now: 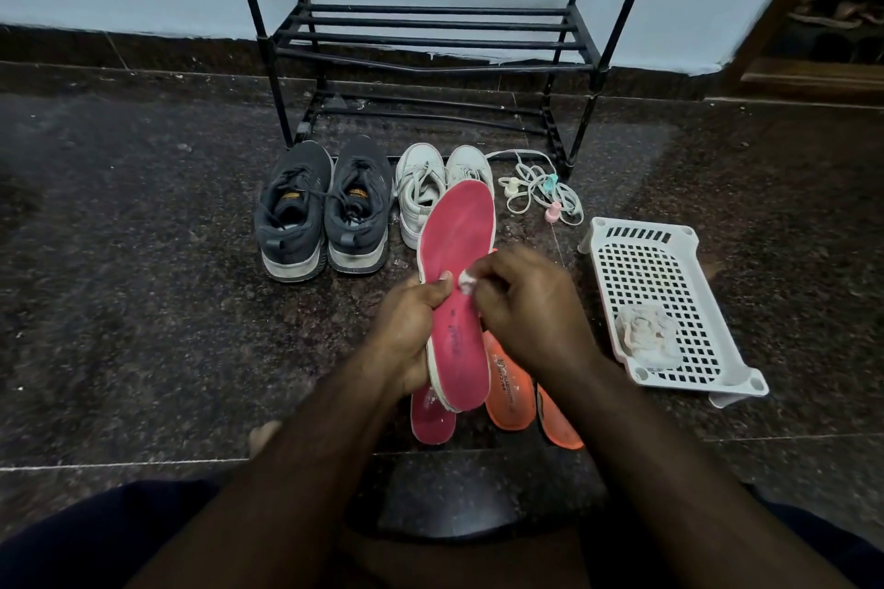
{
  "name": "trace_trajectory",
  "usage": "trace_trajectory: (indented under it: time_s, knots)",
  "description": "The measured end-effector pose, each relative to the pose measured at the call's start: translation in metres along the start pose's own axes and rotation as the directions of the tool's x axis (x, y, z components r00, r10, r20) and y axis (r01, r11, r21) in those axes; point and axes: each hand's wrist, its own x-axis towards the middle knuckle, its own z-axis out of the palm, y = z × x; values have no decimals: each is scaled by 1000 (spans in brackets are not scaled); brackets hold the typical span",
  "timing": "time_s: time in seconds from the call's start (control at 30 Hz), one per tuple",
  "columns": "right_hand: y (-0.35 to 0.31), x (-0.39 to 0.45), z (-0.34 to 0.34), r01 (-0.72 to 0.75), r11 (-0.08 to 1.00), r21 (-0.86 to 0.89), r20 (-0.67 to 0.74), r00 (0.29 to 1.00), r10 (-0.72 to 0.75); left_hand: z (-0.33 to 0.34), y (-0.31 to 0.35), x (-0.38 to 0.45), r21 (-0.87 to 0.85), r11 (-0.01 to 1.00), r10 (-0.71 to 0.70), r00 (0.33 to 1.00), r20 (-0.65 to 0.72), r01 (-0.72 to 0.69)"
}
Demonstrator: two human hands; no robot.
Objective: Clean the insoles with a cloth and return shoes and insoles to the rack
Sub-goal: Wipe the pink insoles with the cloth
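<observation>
while left hand point(415, 331) grips pink insole point(457, 273) upright, right hand point(524, 301) pinches white cloth point(466, 280) vs its surface.

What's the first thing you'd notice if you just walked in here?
The big pink insole in the middle, gripped by the left hand while the right hand presses a small white cloth on it. Behind it, dark grey sneakers and white sneakers stand on the floor before an empty black rack. A white basket lies at the right.
</observation>
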Motion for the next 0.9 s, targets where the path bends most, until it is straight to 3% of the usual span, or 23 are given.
trace_trajectory:
  time_s: [0.1,0.23,0.4,0.5,0.6,0.73,0.9]
  knots:
    - [-2,-4,5,61,997,-39,98,994,-57,1,-1,0,7,1000,0,1000,27,0]
    - [8,4,0,-18,996,-87,9,1000,19,1,1,-3,10,1000,-27,999,45,26]
    - [-3,-5,0,89,995,-55,144,986,-80,1,0,-2,6,999,-40,998,53,40]
    - [7,4,-11,-63,998,-18,68,996,64,-2,0,-5,-38,995,-92,992,81,95]
    - [3,8,-24,-198,958,208,38,980,195,-3,4,-3,-87,990,-100,987,124,111]
    - [-2,5,-21,-86,974,208,-3,996,89,-4,5,-3,-82,991,-90,981,174,106]
    - [-6,3,-2,33,992,124,43,998,-38,1,7,-7,-196,958,-150,949,276,208]
